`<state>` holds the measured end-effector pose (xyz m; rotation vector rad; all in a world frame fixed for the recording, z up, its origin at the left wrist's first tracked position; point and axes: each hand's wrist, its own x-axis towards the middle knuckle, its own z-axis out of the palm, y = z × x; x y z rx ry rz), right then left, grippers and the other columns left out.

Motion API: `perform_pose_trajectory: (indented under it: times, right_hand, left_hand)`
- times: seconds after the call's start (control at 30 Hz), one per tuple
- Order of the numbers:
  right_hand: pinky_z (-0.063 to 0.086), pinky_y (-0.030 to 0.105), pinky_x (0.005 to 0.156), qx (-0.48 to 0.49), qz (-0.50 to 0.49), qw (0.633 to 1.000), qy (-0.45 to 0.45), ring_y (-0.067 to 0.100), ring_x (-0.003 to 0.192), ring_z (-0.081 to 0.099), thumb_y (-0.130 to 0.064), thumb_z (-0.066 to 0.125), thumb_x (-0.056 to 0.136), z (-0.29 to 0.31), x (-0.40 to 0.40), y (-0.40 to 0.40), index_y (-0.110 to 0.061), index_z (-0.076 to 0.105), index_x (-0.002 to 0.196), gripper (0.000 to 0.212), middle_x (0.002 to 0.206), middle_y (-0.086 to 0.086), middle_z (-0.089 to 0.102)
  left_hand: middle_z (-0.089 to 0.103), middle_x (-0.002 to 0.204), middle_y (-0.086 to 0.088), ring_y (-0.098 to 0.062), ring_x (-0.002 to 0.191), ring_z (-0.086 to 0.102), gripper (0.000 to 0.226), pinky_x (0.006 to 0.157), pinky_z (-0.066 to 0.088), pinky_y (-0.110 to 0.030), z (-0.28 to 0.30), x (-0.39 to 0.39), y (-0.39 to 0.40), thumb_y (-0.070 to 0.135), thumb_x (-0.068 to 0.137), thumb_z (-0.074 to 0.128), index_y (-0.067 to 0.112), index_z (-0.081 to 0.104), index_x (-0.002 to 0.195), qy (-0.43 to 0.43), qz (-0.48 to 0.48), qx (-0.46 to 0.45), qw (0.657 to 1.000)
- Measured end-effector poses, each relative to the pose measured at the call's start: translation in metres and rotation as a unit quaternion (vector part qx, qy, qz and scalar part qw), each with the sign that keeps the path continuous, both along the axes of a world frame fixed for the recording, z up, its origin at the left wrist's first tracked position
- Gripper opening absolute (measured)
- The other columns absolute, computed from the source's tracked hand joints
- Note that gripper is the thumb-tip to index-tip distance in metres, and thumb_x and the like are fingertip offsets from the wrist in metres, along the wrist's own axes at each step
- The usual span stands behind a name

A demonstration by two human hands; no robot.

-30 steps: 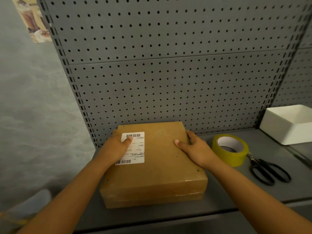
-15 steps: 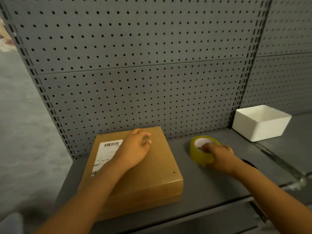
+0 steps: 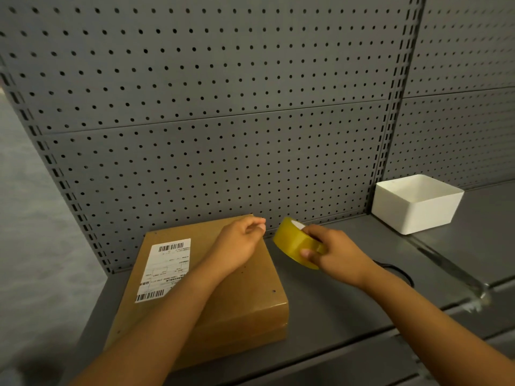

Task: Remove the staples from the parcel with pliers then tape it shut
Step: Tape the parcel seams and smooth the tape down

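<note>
Already the right hand [image 3: 338,253] gripped the tape roll [image 3: 295,246], tilted on edge off the shelf, just right of the loosely curled, unladen left hand [image 3: 239,243] resting on the parcel [image 3: 223,296].

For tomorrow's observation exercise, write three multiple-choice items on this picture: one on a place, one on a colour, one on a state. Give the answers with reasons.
1. Where does the white bin stand?
A. on the parcel
B. on the shelf, right of the parcel
C. hung on the pegboard

2. What colour is the tape roll?
A. yellow
B. red
C. black

3. What is the right hand doing?
A. lying flat on the shelf
B. gripping the tape roll, lifted and tilted
C. holding scissors

Answers: 1 B, the bin sits on the shelf, far right of the parcel. 2 A, its band is yellow. 3 B, fingers wrap the roll; the left hand holds nothing.
</note>
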<state>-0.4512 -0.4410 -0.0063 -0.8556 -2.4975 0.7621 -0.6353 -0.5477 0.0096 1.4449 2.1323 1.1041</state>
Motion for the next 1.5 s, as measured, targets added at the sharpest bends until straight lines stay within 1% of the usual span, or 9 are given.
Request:
perform_pose_trajectory:
  times: [0.2, 0.53, 0.7, 0.9, 1.0, 1.1, 1.2, 1.33, 1.5]
  right_hand:
    - [0.036, 0.014, 0.058, 0.004, 0.039, 0.999, 0.032, 0.003, 0.073, 0.051, -0.019, 0.062, 0.091, 0.02, -0.009, -0.017, -0.022, 0.055, 0.11, 0.021, 0.08, -0.014, 0.052]
    - [0.032, 0.01, 0.058, -0.004, 0.057, 0.998, 0.036, -0.002, 0.076, 0.048, -0.022, 0.061, 0.092, 0.021, -0.013, -0.021, -0.025, 0.051, 0.114, 0.024, 0.085, -0.017, 0.048]
    - [0.032, 0.012, 0.057, 0.039, 0.065, 0.997, 0.029, 0.005, 0.074, 0.05, -0.028, 0.06, 0.092, 0.02, -0.019, -0.025, -0.02, 0.05, 0.122, 0.033, 0.092, -0.005, 0.052]
    - [0.036, 0.022, 0.055, 0.036, 0.014, 0.998, 0.043, 0.021, 0.075, 0.055, -0.032, 0.056, 0.093, 0.018, -0.027, -0.024, -0.019, 0.05, 0.127, 0.036, 0.091, 0.006, 0.059]
    - [0.037, 0.023, 0.054, 0.024, -0.03, 0.999, 0.02, 0.023, 0.076, 0.054, -0.031, 0.055, 0.093, 0.017, -0.029, -0.016, -0.018, 0.053, 0.122, 0.032, 0.091, 0.008, 0.059]
    - [0.032, 0.025, 0.051, 0.015, -0.056, 0.998, -0.006, 0.023, 0.073, 0.053, -0.031, 0.055, 0.093, 0.015, -0.031, -0.008, -0.014, 0.055, 0.101, 0.019, 0.08, 0.005, 0.056]
    - [0.035, 0.029, 0.053, 0.019, -0.078, 0.996, -0.022, 0.025, 0.071, 0.054, -0.036, 0.053, 0.092, 0.016, -0.034, -0.001, -0.012, 0.056, 0.091, 0.024, 0.073, 0.004, 0.054]
    - [0.038, 0.029, 0.055, 0.016, -0.058, 0.998, -0.022, 0.021, 0.068, 0.056, -0.045, 0.054, 0.091, 0.02, -0.037, 0.001, -0.025, 0.048, 0.071, 0.029, 0.07, 0.002, 0.056]
    - [0.037, 0.027, 0.053, 0.023, -0.049, 0.998, -0.036, 0.015, 0.062, 0.053, -0.052, 0.057, 0.088, 0.025, -0.043, 0.002, -0.016, 0.056, 0.075, 0.038, 0.066, 0.001, 0.055]
  left_hand:
    - [0.065, 0.112, 0.011, -0.005, 0.106, 0.057, 0.024, 0.089, 0.044, -0.022, 0.008, 0.002, 0.007, 0.033, 0.095, 0.052, 0.028, 0.065, 0.115, -0.08, 0.004, 0.029, 0.996]
    - [0.065, 0.088, 0.009, -0.006, 0.086, 0.06, 0.006, 0.074, 0.048, -0.021, 0.01, 0.004, 0.003, 0.027, 0.089, 0.064, 0.022, 0.066, 0.089, -0.004, 0.062, 0.081, 0.995]
    - [0.059, 0.086, 0.004, -0.012, 0.083, 0.055, 0.013, 0.064, 0.043, -0.021, 0.012, 0.009, 0.01, 0.009, 0.094, 0.051, 0.019, 0.055, 0.085, 0.053, 0.083, 0.055, 0.994]
    - [0.059, 0.086, -0.007, -0.026, 0.083, 0.057, 0.025, 0.068, 0.046, -0.043, 0.016, 0.013, 0.012, -0.009, 0.082, 0.038, 0.009, 0.053, 0.086, 0.071, 0.093, 0.059, 0.991]
    - [0.053, 0.077, -0.001, -0.022, 0.074, 0.051, 0.027, 0.061, 0.04, -0.036, 0.017, 0.018, 0.009, -0.01, 0.082, 0.036, 0.013, 0.05, 0.08, 0.07, 0.071, 0.06, 0.993]
    - [0.05, 0.076, 0.003, -0.015, 0.069, 0.046, 0.031, 0.059, 0.038, -0.029, 0.018, 0.022, 0.006, -0.01, 0.083, 0.036, 0.019, 0.047, 0.076, 0.062, 0.053, 0.054, 0.995]
    - [0.05, 0.077, 0.003, -0.014, 0.07, 0.046, 0.033, 0.06, 0.038, -0.028, 0.022, 0.027, 0.004, -0.01, 0.084, 0.037, 0.02, 0.047, 0.076, 0.051, 0.035, 0.057, 0.996]
    - [0.052, 0.079, 0.004, -0.011, 0.072, 0.048, 0.025, 0.061, 0.038, -0.023, 0.031, 0.019, -0.002, -0.004, 0.09, 0.039, 0.016, 0.053, 0.084, 0.016, 0.051, 0.072, 0.996]
    - [0.055, 0.083, 0.003, -0.009, 0.075, 0.049, 0.018, 0.062, 0.038, -0.02, 0.029, 0.02, -0.009, 0.004, 0.095, 0.042, 0.015, 0.055, 0.089, -0.013, 0.042, 0.063, 0.997]
